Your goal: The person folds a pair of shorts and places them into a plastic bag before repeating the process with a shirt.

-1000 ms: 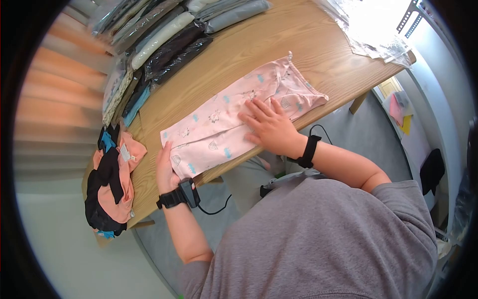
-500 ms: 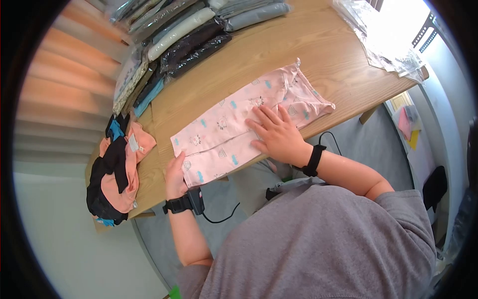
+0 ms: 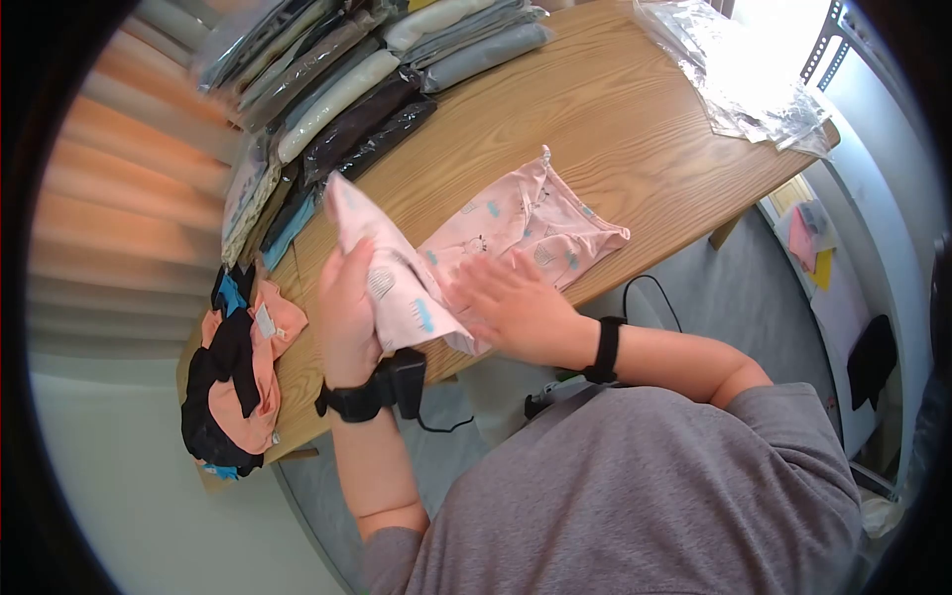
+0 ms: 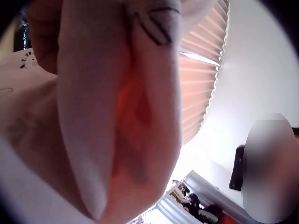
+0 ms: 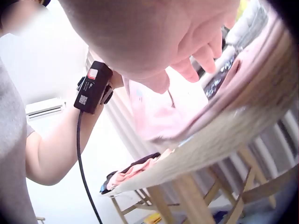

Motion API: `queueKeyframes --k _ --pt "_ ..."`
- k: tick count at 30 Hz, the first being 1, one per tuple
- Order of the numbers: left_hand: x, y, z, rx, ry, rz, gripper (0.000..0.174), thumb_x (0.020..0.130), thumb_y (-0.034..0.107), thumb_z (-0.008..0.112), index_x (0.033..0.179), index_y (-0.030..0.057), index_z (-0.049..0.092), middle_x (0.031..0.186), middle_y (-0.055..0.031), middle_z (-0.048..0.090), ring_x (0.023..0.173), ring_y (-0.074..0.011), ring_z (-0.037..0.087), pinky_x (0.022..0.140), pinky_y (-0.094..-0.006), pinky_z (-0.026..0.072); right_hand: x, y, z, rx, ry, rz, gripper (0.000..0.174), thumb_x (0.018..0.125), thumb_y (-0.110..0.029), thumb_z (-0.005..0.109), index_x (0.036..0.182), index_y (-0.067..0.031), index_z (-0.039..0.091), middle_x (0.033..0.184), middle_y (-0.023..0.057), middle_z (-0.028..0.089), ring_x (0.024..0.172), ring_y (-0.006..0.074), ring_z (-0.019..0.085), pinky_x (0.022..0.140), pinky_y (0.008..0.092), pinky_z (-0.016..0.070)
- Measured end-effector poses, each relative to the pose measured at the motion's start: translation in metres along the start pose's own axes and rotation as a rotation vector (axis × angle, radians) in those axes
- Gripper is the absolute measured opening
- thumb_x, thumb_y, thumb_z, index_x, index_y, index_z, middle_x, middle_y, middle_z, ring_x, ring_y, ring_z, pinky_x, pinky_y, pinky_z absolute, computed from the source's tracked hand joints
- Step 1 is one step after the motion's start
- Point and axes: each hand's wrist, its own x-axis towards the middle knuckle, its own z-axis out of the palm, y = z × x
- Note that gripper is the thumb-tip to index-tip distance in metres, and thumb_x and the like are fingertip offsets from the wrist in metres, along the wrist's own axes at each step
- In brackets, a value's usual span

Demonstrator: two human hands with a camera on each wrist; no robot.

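Pink pants printed with blue clouds and dark line drawings lie on the wooden table, their waistband end toward the right. My left hand grips the leg end and holds it up off the table, bent back over the rest. Pale fabric fills most of the left wrist view, hiding most of that hand. My right hand rests on the pants near the fold with its fingers straight. In the right wrist view its fingers extend over the pink cloth.
Bagged folded garments are stacked at the table's back left. A loose heap of peach, black and blue clothes lies at the left end. Clear plastic bags lie at the far right corner. The table's front edge runs close by my body.
My left hand has lifted the leg end of the pants from the table and brought it up and to the right. My right hand has slid left along the cloth.
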Motion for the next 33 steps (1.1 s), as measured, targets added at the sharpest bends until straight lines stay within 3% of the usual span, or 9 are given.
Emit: queueKeyframes --k 7,9,13,17,25,27,29,31,33 --pt "0.055 -0.033 0.086 0.048 -0.145 -0.050 0.016 0.093 0.015 0.051 0.098 0.0002 0.055 0.080 -0.0040 0.060 0.062 -0.0115 0.058 0.056 -0.0268 0.0481 -0.030 0.035 -0.022 -0.123 0.112 0.234 0.052 0.086 -0.039 0.053 0.128 -0.0089 0.049 0.137 0.0160 0.043 0.134 0.0300 0.032 0.110 0.0496 0.0172" --pt "0.072 -0.054 0.106 0.215 -0.264 -0.110 0.016 0.093 0.017 0.051 0.093 0.0016 0.054 0.077 -0.0035 0.059 0.058 -0.0110 0.055 0.054 -0.0253 0.0456 -0.025 0.030 -0.035 -0.239 -0.333 0.288 0.050 0.085 -0.039 0.054 0.124 -0.0084 0.054 0.138 0.0150 0.043 0.134 0.0295 0.032 0.111 0.0491 0.0154" --pt "0.095 -0.097 0.132 0.519 -0.365 -0.161 0.019 0.095 0.021 0.049 0.093 0.0031 0.054 0.078 -0.0035 0.058 0.063 -0.0108 0.056 0.055 -0.0236 0.0449 -0.038 0.041 -0.005 -0.090 0.184 0.210 0.048 0.080 -0.038 0.056 0.117 -0.0078 0.057 0.129 0.0121 0.051 0.132 0.0278 0.035 0.112 0.0487 0.0156" --pt "0.072 -0.079 0.137 0.424 -0.481 -0.427 0.029 0.098 0.028 0.044 0.111 0.0031 0.050 0.091 -0.0079 0.060 0.073 -0.0120 0.057 0.061 -0.0222 0.0465 -0.035 0.041 -0.007 -0.066 0.153 0.227 0.049 0.078 -0.033 0.056 0.120 -0.0078 0.055 0.124 0.0133 0.054 0.120 0.0287 0.047 0.104 0.0452 0.0305" --pt "0.026 -0.080 0.049 0.737 -0.380 0.186 0.041 0.095 0.023 0.048 0.126 -0.0022 0.048 0.115 -0.0162 0.057 0.102 -0.0251 0.053 0.088 -0.0326 0.0422 -0.041 0.038 -0.031 -0.102 0.183 0.141 0.050 0.080 -0.038 0.058 0.119 -0.0062 0.055 0.123 0.0167 0.055 0.118 0.0317 0.048 0.104 0.0453 0.0315" --pt "0.015 -0.079 0.036 0.916 -0.397 0.287 0.041 0.093 0.022 0.050 0.125 -0.0045 0.049 0.123 -0.0222 0.053 0.118 -0.0345 0.047 0.102 -0.0379 0.0355 -0.043 0.041 -0.072 0.071 -0.335 0.088 0.038 0.082 -0.036 0.058 0.101 -0.0035 0.062 0.101 0.0140 0.064 0.096 0.0311 0.060 0.087 0.0398 0.0454" --pt "0.000 -0.073 0.026 1.084 -0.506 0.405 0.046 0.090 0.020 0.052 0.129 -0.0041 0.045 0.136 -0.0260 0.040 0.132 -0.0388 0.032 0.109 -0.0413 0.0262 -0.039 0.055 -0.108 0.328 -0.480 -0.146 0.041 0.086 -0.035 0.058 0.107 -0.0001 0.060 0.107 0.0177 0.062 0.101 0.0330 0.057 0.090 0.0381 0.0434" --pt "0.004 -0.067 0.014 1.103 -0.512 0.390 0.048 0.090 0.020 0.052 0.131 -0.0035 0.043 0.139 -0.0255 0.037 0.134 -0.0380 0.028 0.110 -0.0405 0.0250 -0.008 0.045 -0.166 0.240 -0.781 -0.026 0.032 0.089 -0.028 0.055 0.102 -0.0004 0.062 0.100 0.0177 0.063 0.094 0.0329 0.059 0.081 0.0388 0.0476" --pt "0.020 -0.067 0.013 1.121 -0.512 0.384 0.049 0.090 0.020 0.052 0.133 -0.0030 0.041 0.142 -0.0249 0.033 0.136 -0.0371 0.025 0.111 -0.0397 0.0239 0.016 0.050 -0.168 0.204 -0.646 0.035 0.031 0.089 -0.028 0.054 0.108 -0.0042 0.061 0.103 0.0169 0.063 0.097 0.0320 0.059 0.084 0.0369 0.0467"
